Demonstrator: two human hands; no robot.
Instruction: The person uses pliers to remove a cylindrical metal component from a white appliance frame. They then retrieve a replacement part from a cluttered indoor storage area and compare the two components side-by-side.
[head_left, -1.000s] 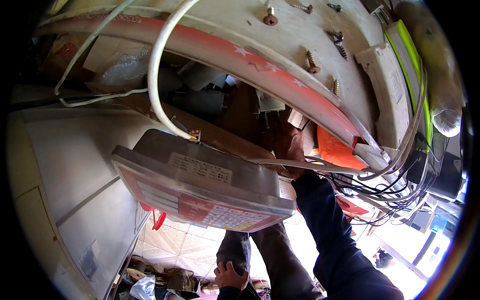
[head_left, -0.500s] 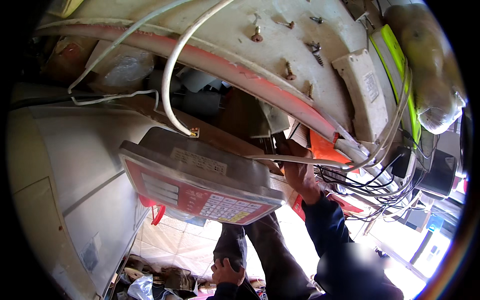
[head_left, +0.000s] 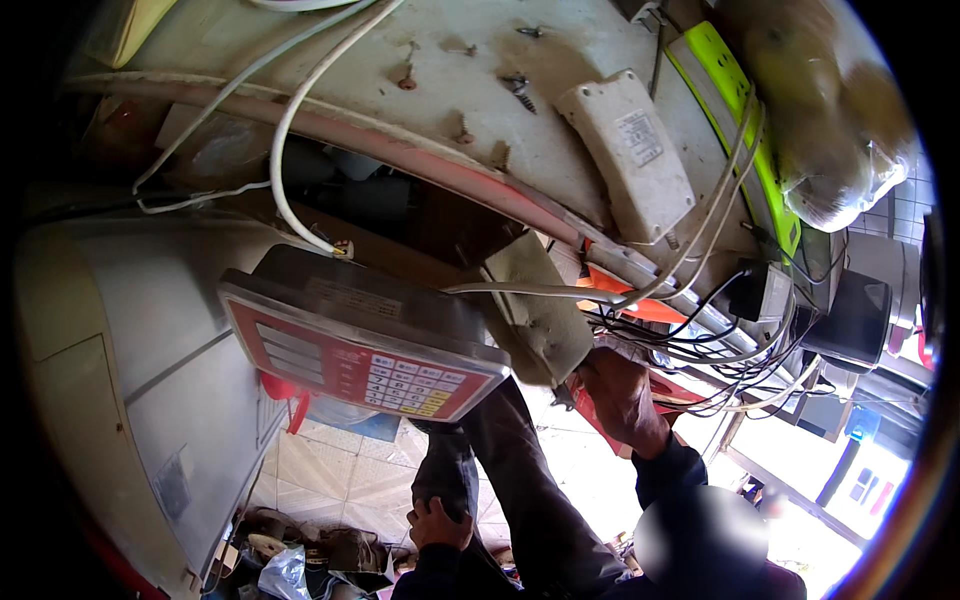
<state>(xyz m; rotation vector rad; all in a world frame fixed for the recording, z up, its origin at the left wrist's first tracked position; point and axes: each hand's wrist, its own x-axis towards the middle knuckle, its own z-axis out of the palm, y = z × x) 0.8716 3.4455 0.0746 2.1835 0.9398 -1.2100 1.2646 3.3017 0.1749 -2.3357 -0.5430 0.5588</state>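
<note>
My right hand [head_left: 622,398] is at the lower right corner of a drab grey-green, box-shaped piece [head_left: 545,315] under the table edge. Its fingers close behind that corner, partly hidden, and a small dark metal bit shows beside them. My left hand [head_left: 440,524] rests on my knee with fingers spread and nothing in it. Left of the grey-green piece, a red-faced weighing-scale display with a keypad [head_left: 365,365] hangs tilted. A white cable [head_left: 540,291] runs from its side across the grey-green piece, and another [head_left: 283,160] arches near its top.
On the table [head_left: 350,110] lie several screws [head_left: 407,80], an off-white plastic box [head_left: 632,160] and a green power strip [head_left: 735,130]. Tangled black cables [head_left: 700,345] hang at the right. A pale metal cabinet [head_left: 190,340] stands left. Clutter [head_left: 330,560] covers the floor below.
My right hand has come down and towards me, and the grey-green piece has come out with it from under the table. My left hand stays on the knee. The view has shifted.
</note>
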